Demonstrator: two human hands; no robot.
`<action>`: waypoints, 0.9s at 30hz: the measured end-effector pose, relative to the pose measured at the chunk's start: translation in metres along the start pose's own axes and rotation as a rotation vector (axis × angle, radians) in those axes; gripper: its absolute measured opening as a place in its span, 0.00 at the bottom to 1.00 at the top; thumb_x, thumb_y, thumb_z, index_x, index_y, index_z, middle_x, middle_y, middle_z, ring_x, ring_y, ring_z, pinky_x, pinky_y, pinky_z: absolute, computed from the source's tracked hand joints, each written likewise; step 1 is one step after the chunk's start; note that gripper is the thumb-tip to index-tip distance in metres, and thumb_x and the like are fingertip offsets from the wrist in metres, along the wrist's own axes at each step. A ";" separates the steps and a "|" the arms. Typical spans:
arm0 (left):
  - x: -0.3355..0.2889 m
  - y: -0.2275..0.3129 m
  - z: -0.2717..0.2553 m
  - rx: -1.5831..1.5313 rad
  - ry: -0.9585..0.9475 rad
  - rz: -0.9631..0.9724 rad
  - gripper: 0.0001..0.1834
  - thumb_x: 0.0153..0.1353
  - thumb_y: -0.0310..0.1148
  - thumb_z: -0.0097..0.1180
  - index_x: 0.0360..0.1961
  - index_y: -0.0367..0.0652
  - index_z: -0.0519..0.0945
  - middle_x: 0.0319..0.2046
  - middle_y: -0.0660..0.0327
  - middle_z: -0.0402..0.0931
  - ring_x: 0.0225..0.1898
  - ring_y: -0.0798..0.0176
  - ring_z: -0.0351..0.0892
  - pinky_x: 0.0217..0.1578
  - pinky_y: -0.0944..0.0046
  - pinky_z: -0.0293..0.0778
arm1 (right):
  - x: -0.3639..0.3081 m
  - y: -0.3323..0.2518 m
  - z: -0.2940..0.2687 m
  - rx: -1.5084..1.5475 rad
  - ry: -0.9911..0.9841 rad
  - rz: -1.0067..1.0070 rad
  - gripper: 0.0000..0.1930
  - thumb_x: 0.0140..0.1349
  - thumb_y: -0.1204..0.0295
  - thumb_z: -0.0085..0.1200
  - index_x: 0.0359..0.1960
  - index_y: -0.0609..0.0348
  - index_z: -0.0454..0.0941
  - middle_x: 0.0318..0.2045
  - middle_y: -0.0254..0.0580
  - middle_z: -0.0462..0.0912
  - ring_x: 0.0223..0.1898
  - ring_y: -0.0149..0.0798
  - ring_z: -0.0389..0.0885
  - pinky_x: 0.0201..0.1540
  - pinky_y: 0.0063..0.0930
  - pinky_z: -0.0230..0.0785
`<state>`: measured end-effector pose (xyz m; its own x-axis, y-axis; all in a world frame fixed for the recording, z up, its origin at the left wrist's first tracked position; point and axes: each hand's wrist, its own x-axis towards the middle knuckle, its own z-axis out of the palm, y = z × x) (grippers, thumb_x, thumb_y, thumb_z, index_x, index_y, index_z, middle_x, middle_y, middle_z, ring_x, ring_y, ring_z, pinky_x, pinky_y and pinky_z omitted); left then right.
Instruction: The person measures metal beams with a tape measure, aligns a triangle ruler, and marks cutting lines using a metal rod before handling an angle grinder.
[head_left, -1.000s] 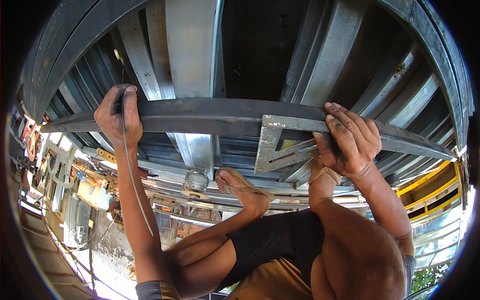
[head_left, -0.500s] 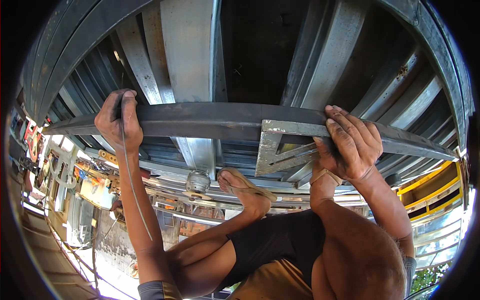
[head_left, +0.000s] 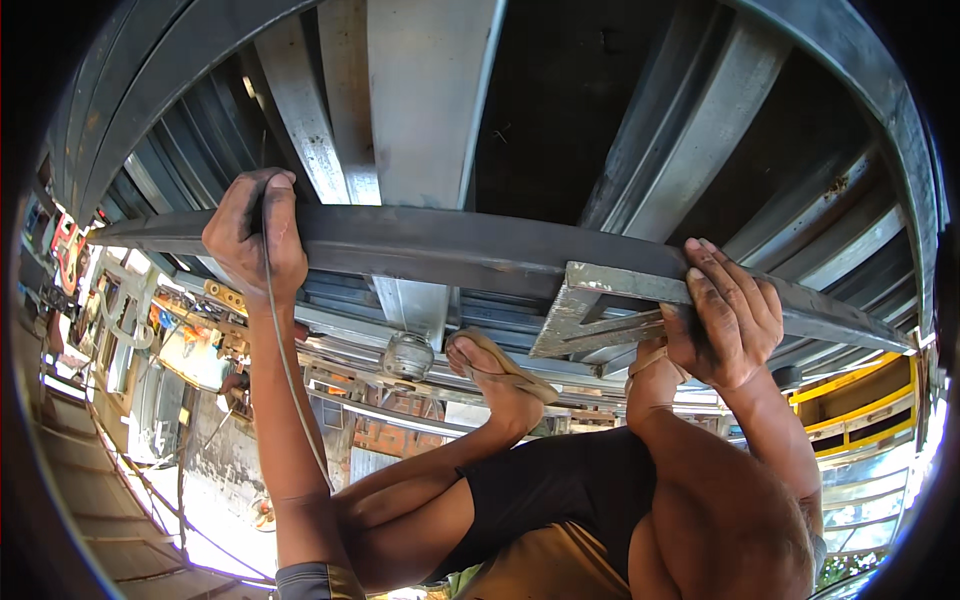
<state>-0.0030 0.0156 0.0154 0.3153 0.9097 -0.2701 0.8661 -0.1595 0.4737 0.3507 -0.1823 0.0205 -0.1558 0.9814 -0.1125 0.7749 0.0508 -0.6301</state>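
Note:
A dark square steel tube (head_left: pixel 430 240) runs across the view, over other metal bars. At its left part, my left hand (head_left: pixel 255 235) is closed around a thin grey metal rod (head_left: pixel 281 350), whose long end trails down along my forearm. The hand sits against the tube. Toward the right, my right hand (head_left: pixel 728 315) is closed on a worn metal triangle square (head_left: pixel 625 281), fingers over the tube's top and thumb below. The square's long edge lies along the tube's near side. Part of the square is hidden behind the fingers.
Wide grey metal channels (head_left: pixel 420 100) lie beyond the tube, with dark gaps between. A curved dark frame bar (head_left: pixel 880 90) bounds the right side. A glass jar (head_left: pixel 408 356) stands below the tube, near my sandalled foot (head_left: pixel 490 365). A yellow frame (head_left: pixel 860 405) is at right.
In the view, both hands, the square and the tube's right part have shifted rightward. The tube and square now slope down more to the right. Both hands keep their hold.

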 end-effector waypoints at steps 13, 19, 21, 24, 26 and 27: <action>-0.002 -0.005 0.000 -0.035 0.009 0.004 0.05 0.59 0.21 0.55 0.29 0.28 0.81 0.25 0.52 0.81 0.26 0.62 0.81 0.30 0.67 0.73 | 0.001 0.001 0.000 0.002 -0.028 0.009 0.16 0.49 0.68 0.67 0.36 0.66 0.84 0.40 0.55 0.88 0.42 0.48 0.89 0.38 0.26 0.75; -0.001 0.000 -0.004 -0.009 -0.024 -0.048 0.14 0.67 0.29 0.51 0.31 0.27 0.82 0.27 0.54 0.83 0.27 0.65 0.79 0.31 0.67 0.72 | 0.001 0.000 0.000 -0.011 -0.004 0.008 0.14 0.49 0.69 0.68 0.36 0.66 0.84 0.39 0.53 0.88 0.42 0.46 0.89 0.38 0.25 0.75; -0.003 0.000 -0.001 -0.039 0.004 -0.060 0.15 0.67 0.30 0.50 0.32 0.27 0.82 0.27 0.54 0.83 0.28 0.65 0.79 0.32 0.67 0.72 | 0.001 -0.001 0.002 -0.018 0.006 0.006 0.14 0.49 0.69 0.68 0.35 0.65 0.84 0.39 0.53 0.88 0.42 0.46 0.89 0.38 0.25 0.75; -0.002 -0.001 0.000 -0.075 0.059 -0.069 0.17 0.69 0.32 0.49 0.33 0.27 0.83 0.27 0.54 0.83 0.28 0.65 0.79 0.33 0.66 0.71 | 0.002 -0.003 0.005 -0.036 0.057 0.002 0.13 0.48 0.70 0.68 0.34 0.64 0.84 0.38 0.50 0.89 0.41 0.45 0.90 0.38 0.25 0.75; -0.003 -0.002 0.001 -0.079 0.063 -0.090 0.18 0.70 0.33 0.48 0.33 0.28 0.83 0.25 0.55 0.82 0.28 0.66 0.79 0.33 0.67 0.71 | 0.002 -0.005 0.006 -0.049 0.084 0.045 0.13 0.47 0.70 0.69 0.34 0.63 0.84 0.37 0.47 0.89 0.41 0.43 0.90 0.37 0.25 0.75; -0.003 -0.001 0.000 -0.050 0.052 -0.089 0.17 0.70 0.34 0.49 0.35 0.29 0.83 0.24 0.57 0.80 0.28 0.67 0.78 0.33 0.68 0.70 | 0.001 -0.005 0.008 -0.069 0.101 0.049 0.12 0.46 0.71 0.70 0.33 0.61 0.84 0.36 0.45 0.89 0.40 0.42 0.90 0.36 0.25 0.74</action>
<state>-0.0051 0.0130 0.0155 0.2167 0.9382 -0.2699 0.8687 -0.0591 0.4917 0.3417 -0.1831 0.0177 -0.0567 0.9965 -0.0615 0.8208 0.0115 -0.5711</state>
